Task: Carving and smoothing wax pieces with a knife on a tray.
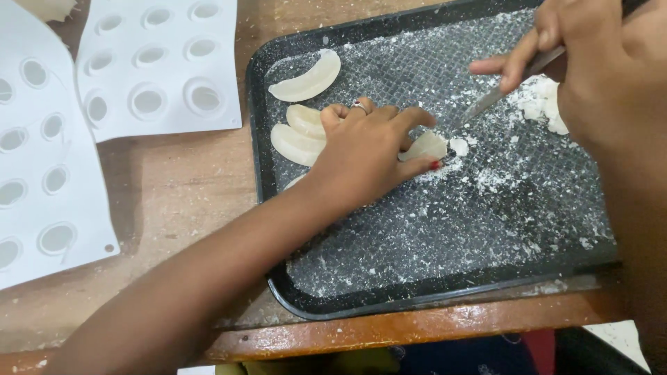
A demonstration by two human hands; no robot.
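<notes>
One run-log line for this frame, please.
left hand: pins pale curved dough piece | right hand: holds metal knife, tip near piece | black crumb-strewn baking tray | white silicone moulds left

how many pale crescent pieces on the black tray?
5 visible: pale crescent pieces at top left, two stacked beside the left hand at and, one under its fingertips, one edge peeking below the wrist; more may be hidden.

Looks like my home kitchen: floury black baking tray (278, 278) on my worn wooden table (180, 187), white silicone moulds (167, 111) left of the tray.
</notes>
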